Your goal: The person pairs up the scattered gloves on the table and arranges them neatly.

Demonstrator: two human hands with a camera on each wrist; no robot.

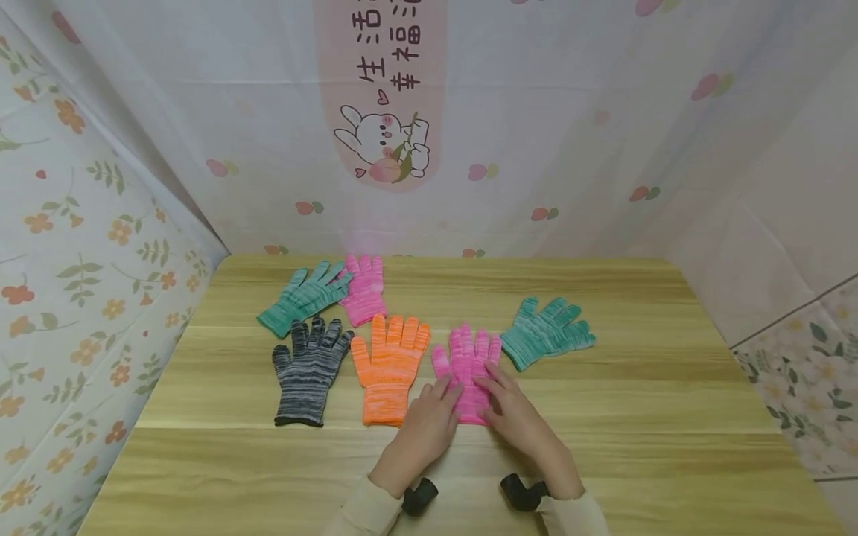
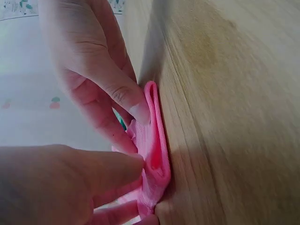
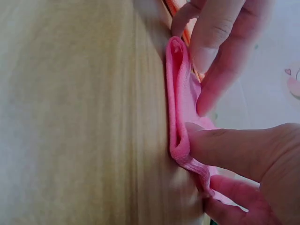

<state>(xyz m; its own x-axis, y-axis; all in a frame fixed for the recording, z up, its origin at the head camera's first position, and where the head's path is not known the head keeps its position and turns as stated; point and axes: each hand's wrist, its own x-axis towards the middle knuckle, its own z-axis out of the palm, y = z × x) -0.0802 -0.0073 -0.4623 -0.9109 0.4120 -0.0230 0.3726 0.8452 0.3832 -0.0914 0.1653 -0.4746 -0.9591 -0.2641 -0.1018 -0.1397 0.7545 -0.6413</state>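
Note:
A pink knit glove [image 1: 469, 361] lies palm-flat on the table, its fingers pointing away from me. My left hand [image 1: 429, 418] rests on the left side near its cuff, thumb and fingertips touching the fabric. On the opposite side my right hand [image 1: 519, 414] touches it with fingers spread over the edge. Both wrist views show the cuff's folded opening [image 2: 161, 136] close up, with the thumbs pressing on its upper layer. Just left is an orange glove [image 1: 392, 365]; a teal glove [image 1: 546, 331] lies beyond my right hand.
Left of the orange glove is a dark grey glove [image 1: 308, 372]. Behind it, another teal glove [image 1: 304, 298] overlaps a second pink glove [image 1: 364, 290]. The wooden table [image 1: 657, 432] meets a printed white curtain [image 1: 536, 149] at the back and a floral cloth [image 1: 100, 298] at left.

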